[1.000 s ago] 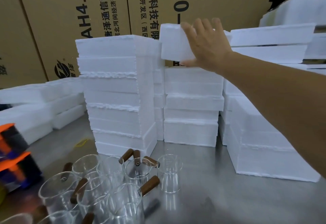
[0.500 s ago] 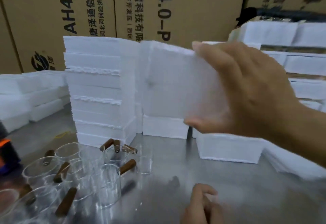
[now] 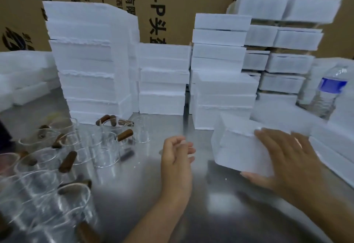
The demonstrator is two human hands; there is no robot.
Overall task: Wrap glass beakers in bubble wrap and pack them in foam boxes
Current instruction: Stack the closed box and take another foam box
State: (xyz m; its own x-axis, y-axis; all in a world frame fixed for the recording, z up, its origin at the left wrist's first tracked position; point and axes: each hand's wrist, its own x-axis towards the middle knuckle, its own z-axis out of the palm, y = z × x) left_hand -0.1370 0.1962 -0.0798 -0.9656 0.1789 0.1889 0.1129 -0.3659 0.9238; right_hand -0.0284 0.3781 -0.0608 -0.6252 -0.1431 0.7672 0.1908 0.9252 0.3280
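steel table [image 3: 220, 214] with stacked foam boxes [image 3: 90, 60] behind, right hand [image 3: 287, 158] gripping one foam box [image 3: 239, 147] low at right, left hand [image 3: 176, 156] apart from it, loosely curled, empty, glass beakers [image 3: 107, 147] clustered at left

Blur smears the foam box [image 3: 241, 147] in the right grip [image 3: 287, 158], whose palm hides the box's near right corner. Left of the left grip [image 3: 177, 158], the glass beakers [image 3: 57, 166] run off the frame edge, outlines indistinct.
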